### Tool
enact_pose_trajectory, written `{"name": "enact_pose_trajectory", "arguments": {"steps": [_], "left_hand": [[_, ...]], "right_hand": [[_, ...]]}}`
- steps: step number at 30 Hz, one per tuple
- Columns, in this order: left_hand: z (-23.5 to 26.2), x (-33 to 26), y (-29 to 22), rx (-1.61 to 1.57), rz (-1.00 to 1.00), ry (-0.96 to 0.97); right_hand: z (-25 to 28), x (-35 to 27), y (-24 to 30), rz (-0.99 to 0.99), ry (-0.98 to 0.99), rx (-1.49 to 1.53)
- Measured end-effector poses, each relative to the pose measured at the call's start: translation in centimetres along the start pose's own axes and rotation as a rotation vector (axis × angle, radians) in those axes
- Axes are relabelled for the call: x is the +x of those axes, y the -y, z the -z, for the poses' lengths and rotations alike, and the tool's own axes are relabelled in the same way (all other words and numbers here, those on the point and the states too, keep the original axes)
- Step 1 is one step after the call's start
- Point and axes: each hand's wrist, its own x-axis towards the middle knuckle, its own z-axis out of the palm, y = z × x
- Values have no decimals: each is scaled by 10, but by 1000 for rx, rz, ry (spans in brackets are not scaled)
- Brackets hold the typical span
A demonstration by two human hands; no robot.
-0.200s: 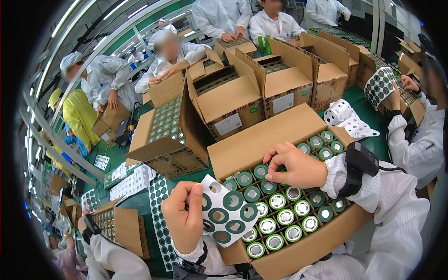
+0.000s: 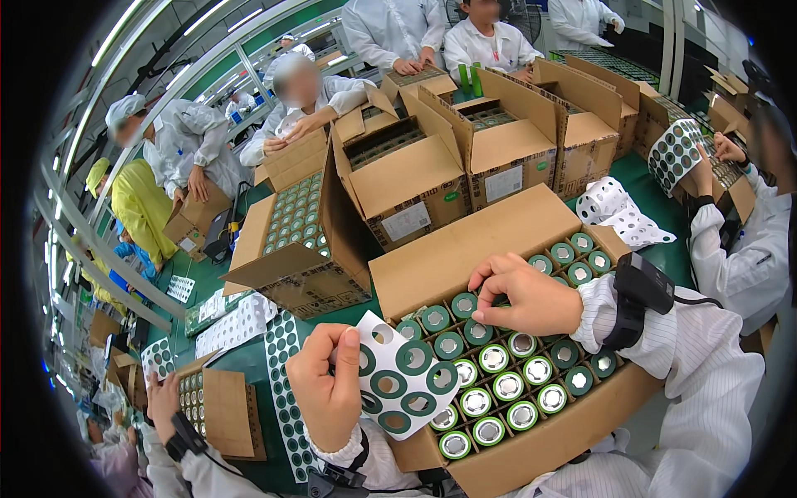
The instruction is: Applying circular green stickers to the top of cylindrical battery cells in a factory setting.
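Now right hand [image 2: 527, 299] presses cells [image 2: 498, 386].

The white paper sheet of dark green ring stickers [image 2: 400, 384] sits low in the middle. The round green battery cells [image 2: 506, 386] have silver tops, inside a brown cardboard box [image 2: 465, 253].

White sticker sheet [image 2: 403, 378] with green rings, tilted over box of upright cells [image 2: 498, 386]

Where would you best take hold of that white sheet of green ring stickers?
Probably at the sticker sheet's left edge, coming from the left, as the left hand does with thumb on top. That margin is bare of rings; the sheet's right side overlaps the open box of cells.
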Motion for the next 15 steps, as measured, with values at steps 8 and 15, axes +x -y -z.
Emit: {"name": "enact_pose_trajectory", "arguments": {"steps": [8, 15], "left_hand": [[0, 1, -5, 10, 4, -2], [1, 0, -4, 16, -6, -10]], "right_hand": [[0, 0, 0, -24, -6, 19], [0, 1, 1, -37, 7, 51]]}}
